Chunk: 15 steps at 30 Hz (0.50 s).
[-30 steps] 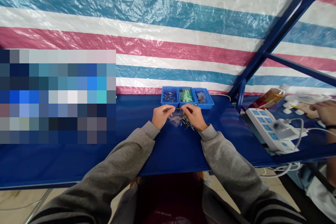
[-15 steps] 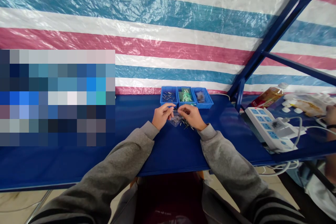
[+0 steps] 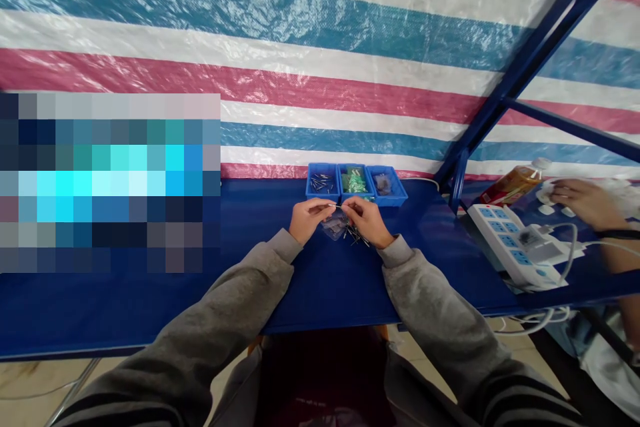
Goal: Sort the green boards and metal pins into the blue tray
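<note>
My left hand (image 3: 309, 219) and my right hand (image 3: 367, 220) pinch a thin, pale, metallic-looking rod (image 3: 338, 206) between them, one at each end. Its exact kind is too small to make out. Under the hands lies a clear plastic bag (image 3: 333, 227) on the blue table. Beside it, partly below my right hand, is a loose pile of thin dark and silver rods (image 3: 354, 235). Just beyond my fingers stand three blue bins: the left bin (image 3: 309, 180) holds similar rods, the middle bin (image 3: 340, 180) green packets, the right bin (image 3: 397, 201) small clear bags.
A white power strip (image 3: 493, 230) with plugs and cables lies to the right, behind a blue metal frame (image 3: 457, 180). Past it are a drink bottle (image 3: 515, 181) and another person's hand (image 3: 585, 203). A striped tarp (image 3: 350, 90) hangs behind the table. The left side is pixelated.
My hands have risen slightly and straightened, with the thin rod now plainly visible between the fingertips. At the right, the other person's hand has reached inward over the white items.
</note>
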Tool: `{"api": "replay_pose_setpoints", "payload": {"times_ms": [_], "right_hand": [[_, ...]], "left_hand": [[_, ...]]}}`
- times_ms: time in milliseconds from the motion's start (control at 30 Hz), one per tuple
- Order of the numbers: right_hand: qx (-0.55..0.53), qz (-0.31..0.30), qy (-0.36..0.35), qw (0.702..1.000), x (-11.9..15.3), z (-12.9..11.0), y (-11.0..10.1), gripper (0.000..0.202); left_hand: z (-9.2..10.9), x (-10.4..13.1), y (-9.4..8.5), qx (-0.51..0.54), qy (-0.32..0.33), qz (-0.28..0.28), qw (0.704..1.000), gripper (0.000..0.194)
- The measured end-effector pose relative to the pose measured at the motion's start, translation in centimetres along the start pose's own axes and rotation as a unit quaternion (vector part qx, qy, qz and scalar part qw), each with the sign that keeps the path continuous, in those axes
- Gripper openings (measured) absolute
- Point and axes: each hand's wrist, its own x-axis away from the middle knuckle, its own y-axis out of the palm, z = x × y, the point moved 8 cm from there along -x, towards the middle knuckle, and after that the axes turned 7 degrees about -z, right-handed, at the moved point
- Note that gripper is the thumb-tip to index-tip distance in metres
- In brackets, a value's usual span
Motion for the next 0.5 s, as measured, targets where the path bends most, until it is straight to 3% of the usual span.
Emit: {"api": "replay_pose_setpoints", "payload": {"times_ms": [300, 500], "right_hand": [[0.01, 0.039, 0.014, 0.999, -0.01, 0.18, -0.78, 0.029], [0.009, 0.052, 0.01, 0.999, 0.07, 0.07, -0.97, 0.027]], "left_hand": [[0.29, 0.04, 0.19, 0.069, 0.009, -0.003, 0.998, 0.029], [0.44, 0.05, 0.22, -0.094, 0.043, -0.017, 0.995, 0.032]]}}
